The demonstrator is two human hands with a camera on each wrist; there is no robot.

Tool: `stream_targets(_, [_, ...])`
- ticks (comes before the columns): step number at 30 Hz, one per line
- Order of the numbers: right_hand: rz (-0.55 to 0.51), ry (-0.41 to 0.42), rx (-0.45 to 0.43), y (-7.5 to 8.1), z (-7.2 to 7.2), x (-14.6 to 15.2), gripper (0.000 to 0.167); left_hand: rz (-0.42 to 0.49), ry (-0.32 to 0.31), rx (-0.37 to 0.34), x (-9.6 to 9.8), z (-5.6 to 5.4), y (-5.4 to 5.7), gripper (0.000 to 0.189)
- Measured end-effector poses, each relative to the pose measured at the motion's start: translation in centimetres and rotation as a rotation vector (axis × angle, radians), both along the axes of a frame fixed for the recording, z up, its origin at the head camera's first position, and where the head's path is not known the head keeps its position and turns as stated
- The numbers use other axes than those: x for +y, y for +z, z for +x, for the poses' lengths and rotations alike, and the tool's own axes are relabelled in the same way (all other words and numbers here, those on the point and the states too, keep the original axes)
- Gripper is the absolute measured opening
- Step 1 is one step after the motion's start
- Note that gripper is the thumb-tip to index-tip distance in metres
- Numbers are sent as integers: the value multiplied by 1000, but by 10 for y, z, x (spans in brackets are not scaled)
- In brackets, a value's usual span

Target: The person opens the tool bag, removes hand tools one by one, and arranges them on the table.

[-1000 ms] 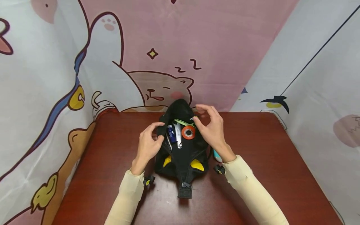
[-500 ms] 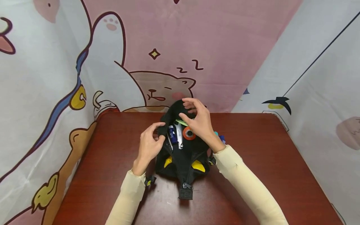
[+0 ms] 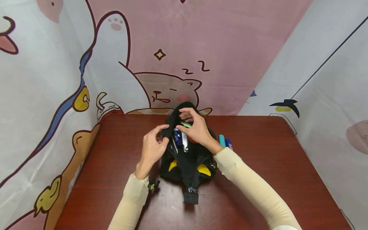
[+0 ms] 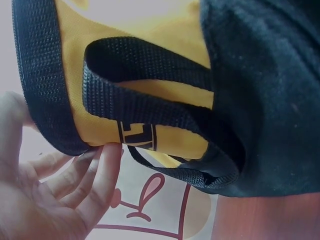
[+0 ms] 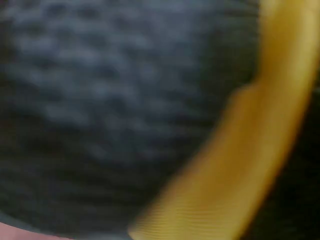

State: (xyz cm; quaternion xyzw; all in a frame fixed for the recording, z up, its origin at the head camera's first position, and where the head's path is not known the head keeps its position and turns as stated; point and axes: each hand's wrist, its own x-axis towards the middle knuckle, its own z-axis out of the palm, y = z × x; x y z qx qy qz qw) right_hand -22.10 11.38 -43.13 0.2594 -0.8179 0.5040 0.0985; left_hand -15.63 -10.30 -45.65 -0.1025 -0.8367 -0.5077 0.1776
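Note:
An unzipped black bag [image 3: 189,174] with yellow patches lies on the table, its mouth spread wide. Inside sit a dark blue tube [image 3: 177,137], a silver box cutter [image 3: 185,143] and a pale green item [image 3: 186,125]. Most of an orange tape roll is hidden by my right hand [image 3: 198,129], which hovers over the bag with fingers loosely bent and nothing visible between them. My left hand [image 3: 152,145] pinches the bag's left edge. In the left wrist view, its fingers [image 4: 107,172] meet the zipper edge below yellow cloth [image 4: 75,100].
A teal marker [image 3: 222,140] and a blue marker [image 3: 228,143] lie on the brown table [image 3: 264,159], right of the bag. A patterned cloth wall [image 3: 230,48] rises behind. Black webbing loops [image 4: 135,95] hang at the bag's side. The right wrist view is blurred, showing black webbing and yellow fabric.
My right hand has moved left from the bag's right edge to over its opening, covering the tape roll and uncovering the markers. My left hand stays at the left edge.

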Motion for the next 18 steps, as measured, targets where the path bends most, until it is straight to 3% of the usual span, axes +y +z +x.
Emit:
stream_targets(10, [59,38,-65,-26,-3,-3,69,4,-3,-1,-4,-2,2,45])
stream_targets(18, [93,52,-180,-46,-10,-3,72,-10,20,13,-8,0,3,43])
